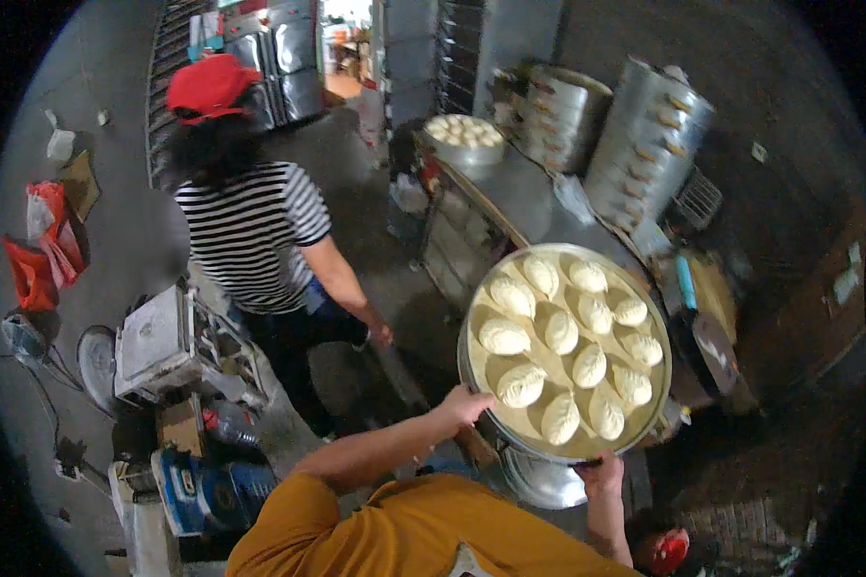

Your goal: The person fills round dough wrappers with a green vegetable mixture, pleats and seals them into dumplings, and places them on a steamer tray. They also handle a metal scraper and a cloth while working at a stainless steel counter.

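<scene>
Round steamer tray point(471, 332) of raw buns point(560, 332) centre-right, held level above metal pot point(539, 481). Left hand point(464, 404) grips near-left rim; right hand point(601, 473) grips near rim. Tray lies ahead of both. Striped-shirt person point(255, 236) well left.

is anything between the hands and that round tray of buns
Nothing visible. The left hand already grips the near-left rim of the steamer tray, and the right hand holds its near edge. The person in the striped shirt stands off to the left, apart from the tray.
</scene>
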Tool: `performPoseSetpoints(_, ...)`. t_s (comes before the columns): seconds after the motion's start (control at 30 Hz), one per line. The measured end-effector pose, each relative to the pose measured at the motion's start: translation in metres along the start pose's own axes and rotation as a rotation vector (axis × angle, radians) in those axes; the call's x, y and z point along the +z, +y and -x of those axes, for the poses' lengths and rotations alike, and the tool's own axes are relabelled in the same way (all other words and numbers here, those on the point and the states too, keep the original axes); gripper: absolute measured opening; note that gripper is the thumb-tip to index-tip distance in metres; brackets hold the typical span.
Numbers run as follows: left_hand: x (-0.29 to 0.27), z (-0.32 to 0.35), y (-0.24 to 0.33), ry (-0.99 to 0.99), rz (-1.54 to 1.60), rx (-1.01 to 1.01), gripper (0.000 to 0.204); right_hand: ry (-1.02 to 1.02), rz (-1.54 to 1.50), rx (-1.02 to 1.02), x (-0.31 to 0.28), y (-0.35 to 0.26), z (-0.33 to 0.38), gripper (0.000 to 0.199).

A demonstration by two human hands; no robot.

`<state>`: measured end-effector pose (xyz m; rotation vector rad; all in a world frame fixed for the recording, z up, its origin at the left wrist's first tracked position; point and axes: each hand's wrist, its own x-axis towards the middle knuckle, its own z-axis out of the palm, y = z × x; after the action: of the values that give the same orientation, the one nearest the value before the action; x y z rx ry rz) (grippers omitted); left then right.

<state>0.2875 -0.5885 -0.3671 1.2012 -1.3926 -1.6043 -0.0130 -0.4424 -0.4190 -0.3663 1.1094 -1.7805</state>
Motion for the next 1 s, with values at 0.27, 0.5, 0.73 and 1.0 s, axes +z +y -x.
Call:
performPoseSetpoints(0.27, 0.009, 0.032, -0.016, 0.025, -0.039, 0.042, 0.049, -0.194, -0.021, 0.078, -0.027, 0.012, -0.016, 0.032)
performPoseSetpoints(0.5, 0.039, 0.021, -0.048, 0.191, -0.015, 0.237, 0.049, -0.181, 0.020, 0.065, -0.049, 0.025, -0.042, 0.032)
performPoseSetpoints(0.73, 0.053, 0.036, -0.048, 0.100, -0.018, 0.336, 0.047, -0.260, 0.013, 0.076, -0.075, 0.048, -0.055, 0.033)
performPoseSetpoints(1.0, 0.059, 0.036, -0.071, 0.198, -0.102, 0.268, 0.053, -0.429, 0.033, -0.037, -0.086, 0.062, -0.058, 0.031)
